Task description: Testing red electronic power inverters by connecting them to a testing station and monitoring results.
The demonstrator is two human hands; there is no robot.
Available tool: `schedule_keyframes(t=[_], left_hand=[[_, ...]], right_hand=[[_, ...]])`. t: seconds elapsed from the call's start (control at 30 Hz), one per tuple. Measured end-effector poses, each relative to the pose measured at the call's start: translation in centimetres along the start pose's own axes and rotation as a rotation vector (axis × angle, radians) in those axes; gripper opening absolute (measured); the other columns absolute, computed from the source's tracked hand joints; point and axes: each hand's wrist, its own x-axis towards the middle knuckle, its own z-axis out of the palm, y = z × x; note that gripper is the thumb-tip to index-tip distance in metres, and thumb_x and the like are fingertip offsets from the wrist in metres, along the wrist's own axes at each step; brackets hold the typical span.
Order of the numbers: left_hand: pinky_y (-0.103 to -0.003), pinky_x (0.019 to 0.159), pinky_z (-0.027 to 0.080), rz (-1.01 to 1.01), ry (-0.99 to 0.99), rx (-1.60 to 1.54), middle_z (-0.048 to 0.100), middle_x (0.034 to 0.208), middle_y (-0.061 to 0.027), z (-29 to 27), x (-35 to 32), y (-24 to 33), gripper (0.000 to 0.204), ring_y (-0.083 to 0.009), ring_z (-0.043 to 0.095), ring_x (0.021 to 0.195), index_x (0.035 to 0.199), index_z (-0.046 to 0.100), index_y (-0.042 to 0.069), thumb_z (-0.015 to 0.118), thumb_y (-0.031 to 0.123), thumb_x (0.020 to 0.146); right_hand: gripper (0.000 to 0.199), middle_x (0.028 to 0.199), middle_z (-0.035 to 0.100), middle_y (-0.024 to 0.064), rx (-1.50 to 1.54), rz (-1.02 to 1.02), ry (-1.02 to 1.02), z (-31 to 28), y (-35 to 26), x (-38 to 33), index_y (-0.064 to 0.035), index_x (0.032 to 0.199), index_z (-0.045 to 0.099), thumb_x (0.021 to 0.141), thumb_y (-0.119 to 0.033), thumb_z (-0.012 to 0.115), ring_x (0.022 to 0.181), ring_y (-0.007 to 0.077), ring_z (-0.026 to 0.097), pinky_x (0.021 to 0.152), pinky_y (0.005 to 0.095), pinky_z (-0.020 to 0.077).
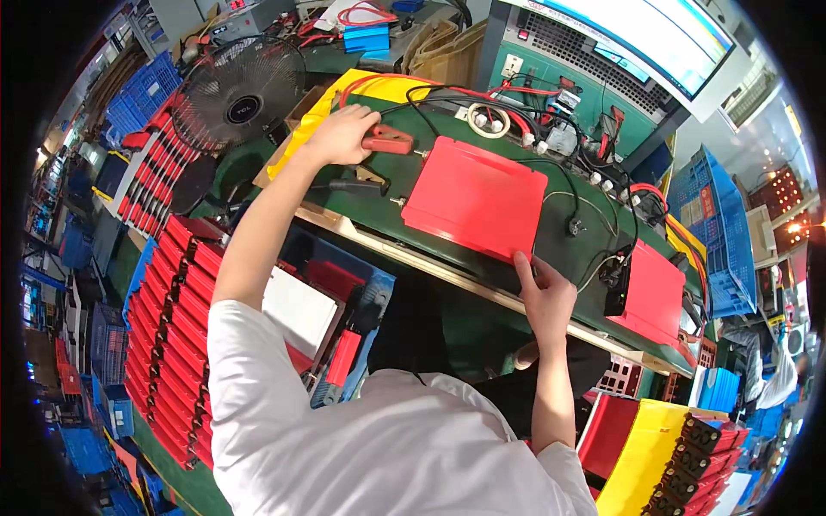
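On the green bench top lies a flat red metal case [475,193] with two brass terminals on its left side. My left hand [344,136] is closed round a red battery clamp [389,140], its jaws close to the upper terminal [422,153]; whether they touch it I cannot tell. A black clamp [353,185] with brass-coloured jaws lies below it, near the lower terminal [397,200]. My right hand [547,297] rests at the case's near right corner, thumb on the edge and fingers partly bent beneath or beside it.
A second red case [650,297] lies at the right of the bench. Cables and a cream tape roll [489,121] lie behind. A black fan [243,107] stands at the left, above stacked red cases [172,344]. A monitor [645,39] hangs over the back right.
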Motion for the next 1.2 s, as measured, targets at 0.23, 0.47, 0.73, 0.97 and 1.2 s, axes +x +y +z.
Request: schedule_keyframes(t=[0.23, 0.47, 0.73, 0.97, 1.2], left_hand=[[-0.048, 0.094, 0.056, 0.060, 0.005, 0.018, 0.072, 0.099, -0.0131, -0.7, 0.6, 0.9, 0.039, -0.0357, 0.072, 0.100, 0.110, 0.073, 0.011, 0.078, 0.032, 0.077], [-0.051, 0.089, 0.056, 0.107, -0.014, -0.014, 0.072, 0.100, -0.0134, -0.6, 1.3, 1.6, 0.038, -0.0368, 0.071, 0.100, 0.107, 0.071, 0.010, 0.080, 0.030, 0.077], [-0.049, 0.115, 0.047, -0.110, -0.083, -0.317, 0.060, 0.145, -0.0243, -0.7, -2.7, 1.6, 0.089, -0.0416, 0.057, 0.137, 0.154, 0.050, 0.004, 0.080, 0.059, 0.091], [-0.046, 0.121, 0.041, -0.434, 0.024, -0.546, 0.054, 0.154, -0.0254, 1.5, -9.4, 3.4, 0.076, -0.0394, 0.053, 0.143, 0.154, 0.047, -0.003, 0.073, 0.047, 0.101], [-0.049, 0.117, 0.043, -0.232, 0.202, -0.138, 0.060, 0.142, -0.0264, 1.6, -10.5, 4.3, 0.061, -0.0442, 0.056, 0.136, 0.132, 0.059, -0.002, 0.075, 0.046, 0.098]], right_hand=[[0.053, 0.052, 0.056, 0.0086, 0.036, 0.000, -0.026, 0.4, 1.2, 0.0, 0.0035, 0.118, 0.080, 0.097, -0.045, 0.082, 0.047, 0.0095, 0.051, 0.053, 0.0309, 0.0429], [0.054, 0.052, 0.062, 0.0097, 0.083, 0.002, -0.066, 0.0, 0.3, -0.2, 0.0062, 0.121, 0.078, 0.100, -0.043, 0.079, 0.047, 0.0092, 0.060, 0.053, 0.0293, 0.0455], [0.049, 0.051, 0.063, 0.0105, 0.112, -0.001, -0.084, -0.1, 0.2, -0.2, 0.0045, 0.119, 0.079, 0.102, -0.041, 0.077, 0.047, 0.0118, 0.065, 0.052, 0.0297, 0.0476], [0.039, 0.051, 0.061, 0.0042, 0.074, -0.047, -0.102, -0.2, 0.5, -0.1, -0.0063, 0.119, 0.083, 0.106, -0.041, 0.071, 0.050, 0.0077, 0.065, 0.052, 0.0278, 0.0476], [0.040, 0.050, 0.060, 0.0065, 0.108, -0.092, -0.098, 0.0, 0.5, -0.2, -0.0017, 0.115, 0.082, 0.106, -0.039, 0.072, 0.046, 0.0094, 0.063, 0.051, 0.0292, 0.0461]])
